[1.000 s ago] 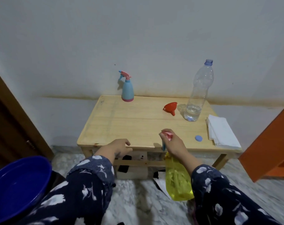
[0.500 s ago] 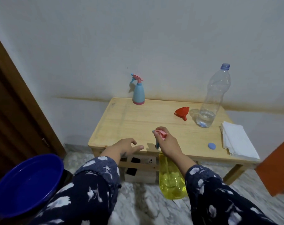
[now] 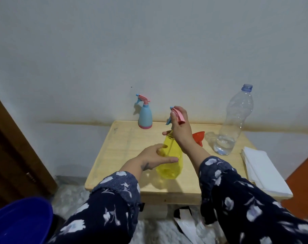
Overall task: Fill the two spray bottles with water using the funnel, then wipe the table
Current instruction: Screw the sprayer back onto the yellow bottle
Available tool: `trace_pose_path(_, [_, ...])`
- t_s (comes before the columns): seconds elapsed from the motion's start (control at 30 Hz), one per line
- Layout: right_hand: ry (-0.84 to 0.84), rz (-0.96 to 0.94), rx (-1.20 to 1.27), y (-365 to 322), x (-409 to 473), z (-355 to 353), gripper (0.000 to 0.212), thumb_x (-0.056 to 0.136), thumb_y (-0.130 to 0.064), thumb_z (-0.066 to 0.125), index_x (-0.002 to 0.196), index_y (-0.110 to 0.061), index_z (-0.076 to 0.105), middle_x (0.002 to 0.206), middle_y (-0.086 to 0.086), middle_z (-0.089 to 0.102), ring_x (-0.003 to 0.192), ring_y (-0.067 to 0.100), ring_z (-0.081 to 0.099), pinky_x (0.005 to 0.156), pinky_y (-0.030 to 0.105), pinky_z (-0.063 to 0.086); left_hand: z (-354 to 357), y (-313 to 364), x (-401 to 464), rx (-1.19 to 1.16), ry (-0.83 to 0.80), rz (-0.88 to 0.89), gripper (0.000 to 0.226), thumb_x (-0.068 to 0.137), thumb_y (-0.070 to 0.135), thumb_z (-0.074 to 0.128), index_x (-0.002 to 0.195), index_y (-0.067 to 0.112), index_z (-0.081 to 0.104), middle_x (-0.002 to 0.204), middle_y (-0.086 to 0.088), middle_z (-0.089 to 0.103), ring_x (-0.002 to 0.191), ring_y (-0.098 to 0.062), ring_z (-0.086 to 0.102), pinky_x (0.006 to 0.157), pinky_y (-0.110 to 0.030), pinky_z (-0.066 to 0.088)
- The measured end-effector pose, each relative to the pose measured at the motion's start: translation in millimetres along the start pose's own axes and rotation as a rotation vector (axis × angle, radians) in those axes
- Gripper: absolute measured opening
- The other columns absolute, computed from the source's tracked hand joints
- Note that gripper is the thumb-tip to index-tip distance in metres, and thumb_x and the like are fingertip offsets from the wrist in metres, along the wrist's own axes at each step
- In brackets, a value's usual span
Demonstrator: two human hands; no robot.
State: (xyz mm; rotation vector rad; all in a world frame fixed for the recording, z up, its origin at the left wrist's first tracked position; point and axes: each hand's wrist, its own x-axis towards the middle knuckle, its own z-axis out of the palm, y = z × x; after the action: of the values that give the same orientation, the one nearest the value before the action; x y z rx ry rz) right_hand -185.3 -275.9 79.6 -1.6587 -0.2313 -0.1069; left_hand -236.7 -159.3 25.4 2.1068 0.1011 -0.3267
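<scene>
The yellow spray bottle (image 3: 170,161) stands upright on the near half of the wooden table (image 3: 118,155); it is translucent, its body wide at the base and narrowing to the neck, with a thin tube visible inside. Its pink and blue spray head (image 3: 177,115) is at the top, inside the right hand's grip. The clear water bottle (image 3: 235,120), uncapped and holding a little water at the bottom, stands at the far right of the table. A stack of white cloths (image 3: 262,169) lies on the right edge. A blue basin (image 3: 17,224) sits low at the left, off the table. The blue spray bottle (image 3: 145,116) with a pink base and trigger stands at the back edge by the wall. The red funnel (image 3: 199,137) lies on its side between the yellow bottle and the water bottle, partly hidden behind the right wrist. The right hand (image 3: 180,129) has its fingers curled round the spray head and neck. The left hand (image 3: 155,156) rests against the yellow body, fingers spread and nearly straight, index finger lying across the front.
</scene>
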Motion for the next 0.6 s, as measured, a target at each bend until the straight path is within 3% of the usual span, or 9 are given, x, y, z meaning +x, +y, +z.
trace_pose_path(0.1, [-0.027,0.007,-0.098,2,23,7,0.052,0.094,-0.047,0.050,0.141,-0.037,0.030,0.140,-0.004,0.042,0.117,0.021,0.053,0.098,0.044,0.048,-12,3,22,-0.028,0.139,0.027,0.086,0.064,0.055,0.083,0.137,0.023,0.049,0.129,0.001,0.056,0.111,-0.016,0.056,0.088,-0.031,0.051])
trace_pose_path(0.17, [-0.056,0.142,-0.213,9,36,10,0.077,0.087,-0.047,0.061,0.149,-0.028,0.019,0.151,0.002,0.031,0.131,0.024,0.042,0.098,0.036,0.040,-21,4,37,-0.011,0.235,0.027,0.086,0.063,0.057,0.082,0.135,0.024,0.049,0.128,0.001,0.057,0.112,-0.017,0.057,0.092,-0.033,0.050])
trace_pose_path(0.27, [-0.065,0.410,-0.212,23,45,16,0.092,0.076,-0.052,0.071,0.147,-0.023,0.022,0.141,0.007,0.044,0.119,0.027,0.049,0.082,0.036,0.039,-27,7,58,0.030,0.345,0.015,0.080,0.066,0.059,0.078,0.133,0.027,0.049,0.123,0.005,0.060,0.108,-0.019,0.060,0.085,-0.031,0.050])
trace_pose_path(0.43, [0.062,0.343,-0.300,52,66,23,0.073,0.065,-0.052,0.079,0.127,-0.022,0.052,0.115,0.007,0.065,0.097,0.024,0.063,0.073,0.035,0.052,-30,3,99,0.052,0.363,0.043,0.081,0.069,0.050,0.079,0.138,0.026,0.044,0.134,0.001,0.056,0.118,-0.022,0.057,0.089,-0.032,0.048])
trace_pose_path(0.5, [0.057,0.340,-0.340,60,80,19,0.076,0.065,-0.049,0.081,0.131,-0.022,0.053,0.117,0.008,0.066,0.103,0.025,0.063,0.081,0.038,0.054,-29,-1,116,-0.001,0.311,0.056,0.082,0.069,0.048,0.081,0.138,0.022,0.045,0.134,-0.001,0.054,0.118,-0.022,0.055,0.091,-0.035,0.049])
trace_pose_path(0.6, [0.044,0.309,-0.372,70,104,8,0.076,0.067,-0.040,0.083,0.134,-0.021,0.052,0.117,0.008,0.065,0.107,0.023,0.061,0.093,0.042,0.051,-29,-2,141,-0.074,0.258,0.095,0.068,0.080,0.033,0.077,0.137,0.015,0.046,0.124,0.000,0.055,0.106,-0.015,0.053,0.083,-0.025,0.042])
